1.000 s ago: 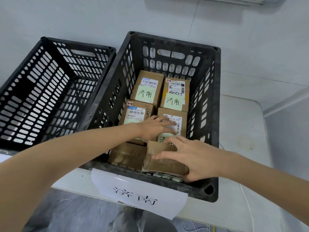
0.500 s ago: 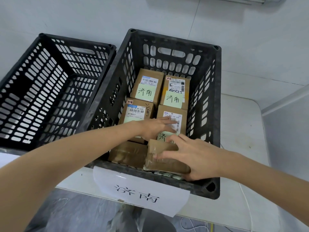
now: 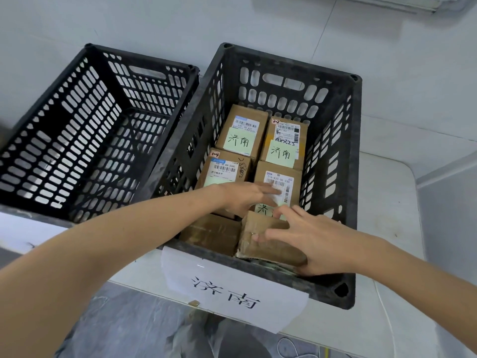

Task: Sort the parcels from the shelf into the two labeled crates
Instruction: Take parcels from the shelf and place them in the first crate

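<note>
A head-worn camera looks down at a black slatted crate [image 3: 333,161] with a white paper sign [image 3: 232,293] in Chinese characters taped to its near wall. An identical second crate [image 3: 64,140] touches this labelled crate's left side.

Six brown cardboard parcels lie inside the labelled crate in two columns. The two far parcels [image 3: 242,133] carry green handwritten notes.

In the crate's near right corner, one taped parcel [image 3: 268,244] sits tilted, its far edge raised. The right hand [image 3: 315,239] lies on it with fingers spread and almost straight. The thumb sits low at the parcel's near edge, mostly hidden.

The left hand [image 3: 245,197] reaches across the crate's middle row. Its fingers are flat and extended on the white shipping label of the middle right parcel [image 3: 281,182], holding nothing.

Compared with half a second ago, both hands rest in nearly the same spots. The right fingers are fanned slightly wider, and the tilted parcel has not shifted.
</note>
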Motion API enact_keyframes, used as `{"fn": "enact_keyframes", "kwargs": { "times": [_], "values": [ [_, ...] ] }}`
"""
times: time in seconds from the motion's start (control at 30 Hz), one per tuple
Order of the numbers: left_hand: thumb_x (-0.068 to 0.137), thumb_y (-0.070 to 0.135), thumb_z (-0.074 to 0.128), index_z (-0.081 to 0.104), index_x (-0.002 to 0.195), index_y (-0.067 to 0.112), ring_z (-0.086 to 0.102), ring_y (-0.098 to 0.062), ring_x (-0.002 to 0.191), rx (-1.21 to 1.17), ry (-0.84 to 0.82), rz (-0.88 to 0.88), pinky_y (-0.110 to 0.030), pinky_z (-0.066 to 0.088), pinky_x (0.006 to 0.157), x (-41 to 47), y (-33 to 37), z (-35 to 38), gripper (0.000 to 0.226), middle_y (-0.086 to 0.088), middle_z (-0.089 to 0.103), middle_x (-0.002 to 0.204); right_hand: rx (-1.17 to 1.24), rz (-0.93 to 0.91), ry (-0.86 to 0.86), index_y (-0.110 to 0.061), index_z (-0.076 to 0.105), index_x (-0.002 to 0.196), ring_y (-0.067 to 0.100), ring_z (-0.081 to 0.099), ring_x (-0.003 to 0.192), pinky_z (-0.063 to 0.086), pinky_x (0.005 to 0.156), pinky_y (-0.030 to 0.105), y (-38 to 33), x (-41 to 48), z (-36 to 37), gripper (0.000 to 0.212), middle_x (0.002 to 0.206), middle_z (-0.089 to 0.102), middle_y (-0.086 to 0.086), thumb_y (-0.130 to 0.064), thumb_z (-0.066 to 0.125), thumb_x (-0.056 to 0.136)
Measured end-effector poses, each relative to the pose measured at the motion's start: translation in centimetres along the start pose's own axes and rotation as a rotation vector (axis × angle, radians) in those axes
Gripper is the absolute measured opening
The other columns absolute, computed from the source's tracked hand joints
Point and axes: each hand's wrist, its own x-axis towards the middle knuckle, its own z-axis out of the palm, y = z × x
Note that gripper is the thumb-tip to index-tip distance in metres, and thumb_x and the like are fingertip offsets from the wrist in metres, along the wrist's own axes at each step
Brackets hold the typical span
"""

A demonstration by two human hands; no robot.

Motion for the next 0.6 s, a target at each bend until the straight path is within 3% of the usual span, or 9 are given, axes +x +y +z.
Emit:
{"fn": "enact_keyframes", "kwargs": {
  "times": [0.13,0.33,0.5,0.6],
  "values": [
    [0.085,-0.006,0.053,0.027,0.152,0.027,-0.003,-0.016,0.150,-0.052,-0.061,-0.102,-0.032,0.032,0.109,-0.4,-0.4,1.1,0.080,0.004,0.002,0.164,0.004,0.024,0.013,-0.053,0.014,0.135,0.017,0.034,0.114,0.036,0.065,0.023,0.0,-0.2,0.5,0.082,0.134,0.019,0.001,-0.039,0.073,0.079],
    [0.084,-0.011,0.052,0.017,0.155,0.021,-0.008,-0.021,0.150,-0.064,-0.100,-0.091,-0.033,0.035,0.110,0.1,-0.2,1.5,0.085,0.002,-0.006,0.164,-0.019,0.056,0.006,-0.054,0.012,0.135,0.019,0.031,0.111,0.044,0.070,0.030,-0.8,-0.3,1.1,0.091,0.132,0.018,-0.002,-0.027,0.078,0.078],
    [0.087,-0.012,0.055,0.015,0.156,0.021,-0.010,-0.021,0.150,-0.052,-0.111,-0.106,-0.042,0.030,0.116,0.5,-0.2,1.9,0.086,0.000,-0.011,0.163,-0.059,0.050,-0.021,-0.052,0.011,0.137,0.015,0.022,0.099,0.030,0.066,0.029,-0.8,0.4,1.5,0.090,0.131,0.021,0.004,-0.023,0.075,0.081],
    [0.088,-0.008,0.059,0.016,0.155,0.020,-0.011,-0.021,0.149,-0.056,-0.102,-0.103,-0.044,0.023,0.119,0.6,-0.4,2.3,0.085,0.000,-0.012,0.163,-0.071,0.039,-0.045,-0.049,0.015,0.139,0.018,0.028,0.105,0.030,0.066,0.029,-0.9,0.9,2.0,0.086,0.133,0.023,0.008,-0.022,0.074,0.083]
  ]
}}
